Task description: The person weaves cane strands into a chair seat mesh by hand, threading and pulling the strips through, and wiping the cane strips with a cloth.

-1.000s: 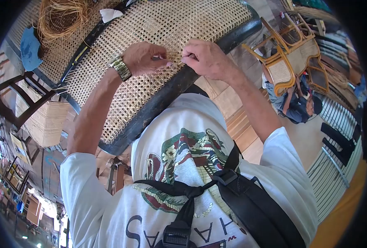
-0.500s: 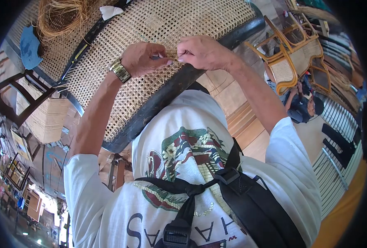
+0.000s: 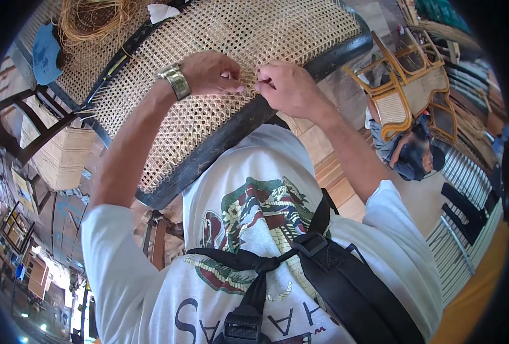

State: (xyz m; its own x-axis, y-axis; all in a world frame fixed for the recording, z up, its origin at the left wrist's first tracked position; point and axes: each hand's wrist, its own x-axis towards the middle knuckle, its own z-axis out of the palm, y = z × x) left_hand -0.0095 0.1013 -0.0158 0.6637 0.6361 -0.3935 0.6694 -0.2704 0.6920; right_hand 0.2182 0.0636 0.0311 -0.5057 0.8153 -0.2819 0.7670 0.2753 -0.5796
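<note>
A woven cane panel (image 3: 208, 34) of open mesh stretches before me, set along a dark, rounded frame rail (image 3: 208, 143). Over its near edge, my left hand (image 3: 211, 71) is closed, thumb and fingertips pinched at the weave; a gold-coloured watch (image 3: 177, 82) circles that wrist. Just to its right my right hand (image 3: 289, 89) is closed too, its fingertips pinching close to the rail. Thin cane strands (image 3: 250, 81) show in the narrow gap between the hands. Exactly which strand each hand grips is partly hidden by the fingers.
A coil of loose cane (image 3: 91, 20) lies at upper left, beside a blue piece (image 3: 47, 54). A white scrap (image 3: 162, 12) rests on the panel's far edge. Dark chair frame (image 3: 30, 123) stands left. At right are honey-coloured chairs (image 3: 395, 109) and a seated person (image 3: 412, 155).
My left hand has shifted slightly right and turned at the wrist. My right hand has moved a little right and down. Both stay at the panel's near edge; the view has shifted slightly.
</note>
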